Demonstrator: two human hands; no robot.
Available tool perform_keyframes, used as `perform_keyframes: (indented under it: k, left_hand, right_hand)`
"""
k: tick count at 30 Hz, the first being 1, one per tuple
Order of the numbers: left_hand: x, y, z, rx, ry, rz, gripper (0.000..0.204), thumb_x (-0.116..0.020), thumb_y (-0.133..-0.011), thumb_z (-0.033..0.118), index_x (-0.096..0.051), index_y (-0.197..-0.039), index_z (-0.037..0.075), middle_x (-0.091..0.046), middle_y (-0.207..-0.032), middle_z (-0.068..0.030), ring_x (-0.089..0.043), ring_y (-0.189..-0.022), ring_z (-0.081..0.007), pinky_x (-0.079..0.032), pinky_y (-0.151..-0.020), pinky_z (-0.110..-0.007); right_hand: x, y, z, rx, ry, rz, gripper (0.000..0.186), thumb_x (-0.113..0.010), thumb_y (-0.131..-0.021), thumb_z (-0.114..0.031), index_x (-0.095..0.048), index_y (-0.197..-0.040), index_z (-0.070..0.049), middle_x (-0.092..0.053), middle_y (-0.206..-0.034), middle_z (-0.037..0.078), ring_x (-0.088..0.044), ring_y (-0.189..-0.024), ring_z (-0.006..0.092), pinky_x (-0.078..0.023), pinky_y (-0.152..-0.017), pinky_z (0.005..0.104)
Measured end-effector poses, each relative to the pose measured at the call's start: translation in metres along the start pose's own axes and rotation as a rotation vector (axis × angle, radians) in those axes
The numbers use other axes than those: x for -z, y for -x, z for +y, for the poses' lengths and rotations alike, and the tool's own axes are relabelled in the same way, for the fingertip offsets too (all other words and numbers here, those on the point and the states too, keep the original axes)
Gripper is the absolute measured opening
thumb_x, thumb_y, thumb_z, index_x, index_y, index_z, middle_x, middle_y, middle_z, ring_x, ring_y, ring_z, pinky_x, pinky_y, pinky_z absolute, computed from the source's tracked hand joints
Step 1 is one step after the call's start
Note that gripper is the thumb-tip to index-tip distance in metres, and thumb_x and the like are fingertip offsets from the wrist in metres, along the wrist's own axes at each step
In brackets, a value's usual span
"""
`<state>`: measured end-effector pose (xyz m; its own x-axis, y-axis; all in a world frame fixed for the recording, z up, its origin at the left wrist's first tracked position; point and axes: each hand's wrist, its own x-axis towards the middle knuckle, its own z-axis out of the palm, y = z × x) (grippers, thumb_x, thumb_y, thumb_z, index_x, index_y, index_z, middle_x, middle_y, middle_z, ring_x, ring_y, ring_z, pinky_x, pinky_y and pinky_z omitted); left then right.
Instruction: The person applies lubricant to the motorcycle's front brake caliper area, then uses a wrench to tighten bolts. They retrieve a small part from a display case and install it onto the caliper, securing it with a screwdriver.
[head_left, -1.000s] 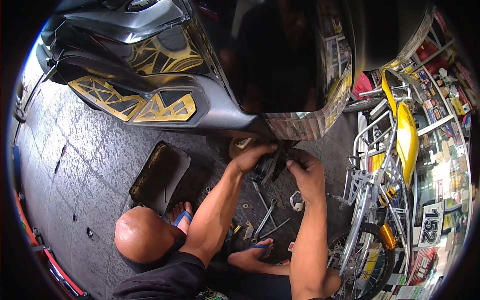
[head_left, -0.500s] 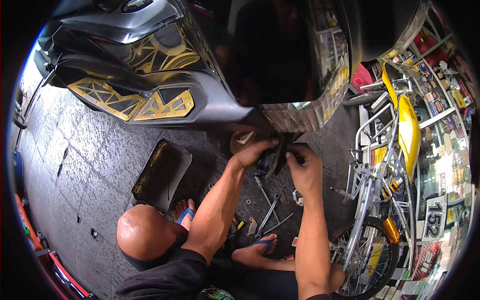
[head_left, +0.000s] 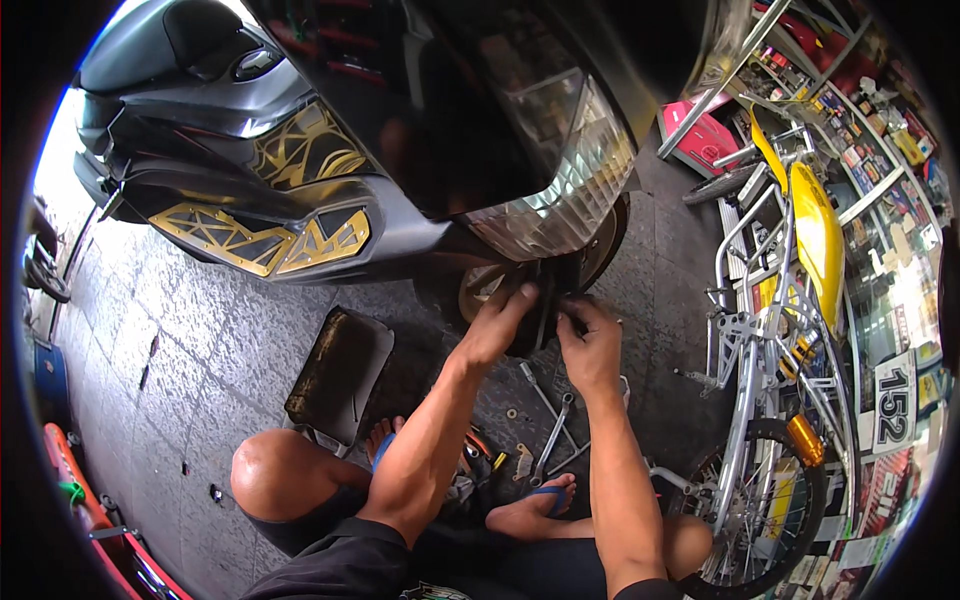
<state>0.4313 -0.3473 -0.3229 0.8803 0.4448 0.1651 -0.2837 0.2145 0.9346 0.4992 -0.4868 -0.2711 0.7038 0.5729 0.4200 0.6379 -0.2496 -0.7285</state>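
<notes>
A black mudguard flap behind the scooter's rear wheel was grasped by both hands. The left hand was closed on its left edge, fingers curled over the top, and the right hand was pinched on its right edge, at three o'clock from the flap. Whether a fastener was pinched in the right fingertips could not be told.

Compared with a second earlier, the hands had been brought higher and closer under the tail light, at twelve o'clock from them, and the flap was seen held more upright against the scooter; the work was judged to have stayed on fitting or freeing that flap, not on picking up tools.

At six o'clock from the hands, spanners were left lying on the paved floor between the bare feet. At nine o'clock a flat dark panel was lying on the ground. At three o'clock a yellow motorbike frame was standing well apart.
</notes>
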Motion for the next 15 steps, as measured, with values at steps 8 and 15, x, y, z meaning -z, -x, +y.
perform_keyframes:
  k: [8, 15]
  left_hand:
    - [-0.005, 0.001, 0.023, 0.176, -0.058, 0.043, 0.056, -0.074, -0.075, 0.021, -0.058, -0.12, -0.008, -0.063, -0.11, -0.0131, -0.06, -0.098, -0.0186, -0.047, -0.088, -0.031]
    - [-0.009, 0.006, 0.024, 0.113, 0.07, 0.058, 0.048, -0.069, -0.076, 0.012, -0.061, -0.121, -0.004, -0.066, -0.108, -0.0092, -0.06, -0.096, -0.0159, -0.048, -0.086, -0.03]
  right_hand:
    - [-0.001, 0.007, -0.015, -0.021, -0.068, 0.068, 0.029, -0.063, -0.084, 0.001, -0.065, -0.112, -0.003, -0.067, -0.102, 0.018, -0.069, -0.094, 0.0336, -0.055, -0.079, 0.0378]
    - [-0.002, 0.008, -0.013, 0.007, -0.058, 0.081, 0.029, -0.062, -0.084, 0.003, -0.061, -0.113, -0.002, -0.067, -0.103, 0.017, -0.069, -0.097, 0.0343, -0.056, -0.079, 0.0411]
